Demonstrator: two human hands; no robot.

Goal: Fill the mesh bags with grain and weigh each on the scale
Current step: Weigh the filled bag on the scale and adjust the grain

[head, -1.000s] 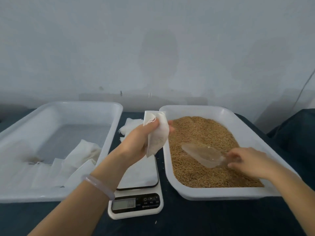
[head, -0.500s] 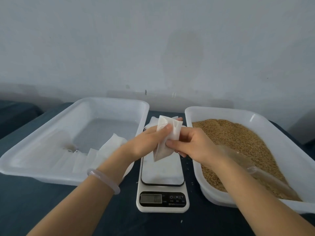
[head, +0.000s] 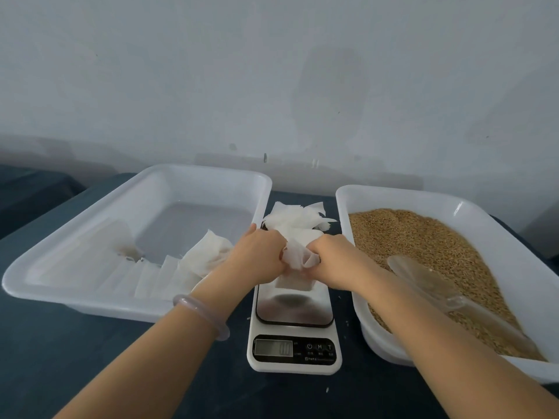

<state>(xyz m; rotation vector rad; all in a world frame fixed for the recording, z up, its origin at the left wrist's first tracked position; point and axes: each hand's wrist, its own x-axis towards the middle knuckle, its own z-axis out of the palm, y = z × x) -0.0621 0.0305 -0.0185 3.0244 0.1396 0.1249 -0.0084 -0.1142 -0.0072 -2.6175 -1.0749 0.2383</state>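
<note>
Dark table (head: 90, 358), grain tray (head: 393, 196), bag tray (head: 196, 184)

Scale (head: 295, 366) labels illegible, grain tray (head: 408, 196) cropped right

head cam, wide-angle, looks fwd + down, close over scale (head: 295, 311), wall (head: 272, 71) behind.

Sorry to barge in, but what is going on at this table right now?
A person grips a white mesh bag with the left hand and the right hand, its mouth pulled open just above the scale. The clear scoop lies unheld on the grain in the right tray. More bags lie in the left tray and behind the scale.
</note>
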